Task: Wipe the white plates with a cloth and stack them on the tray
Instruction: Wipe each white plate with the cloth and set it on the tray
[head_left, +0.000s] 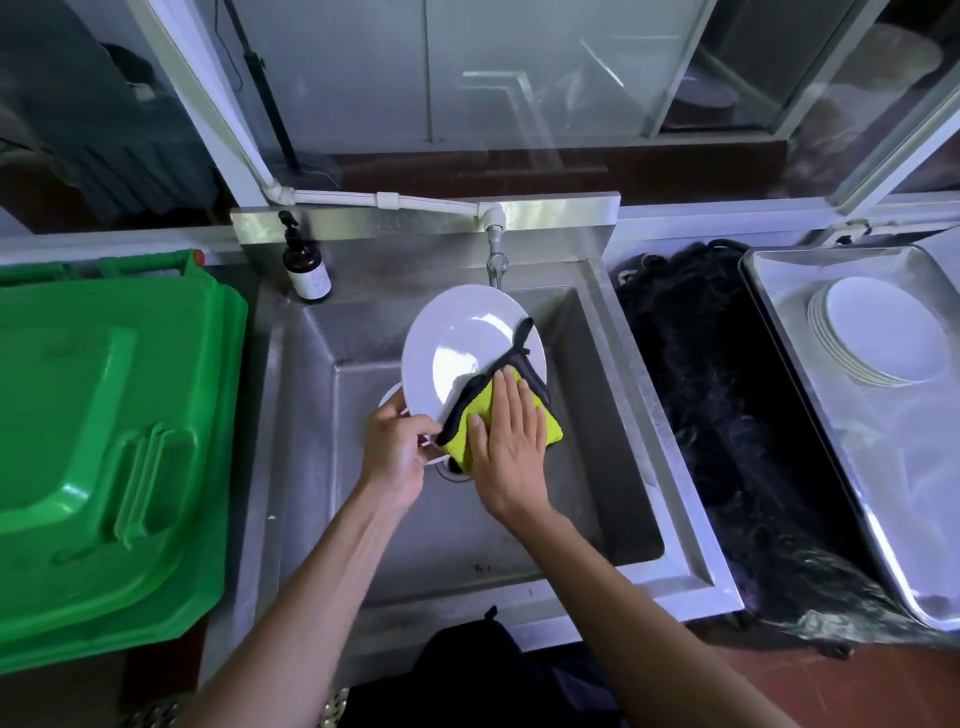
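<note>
We were mid-wipe: our left hand (397, 449) pinched the white plate (470, 348) by its rim over the sink (613, 467), our right hand (506, 449) pressed the cloth (553, 428) flat-fingered; next, probably onto the stack (878, 332) in the tray (769, 291)

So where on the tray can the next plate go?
On the stack of plates at the far end of the tray, or the bare tray floor nearer the person. The sink is crowded: both hands, cloth, held plate and another beneath.
</note>
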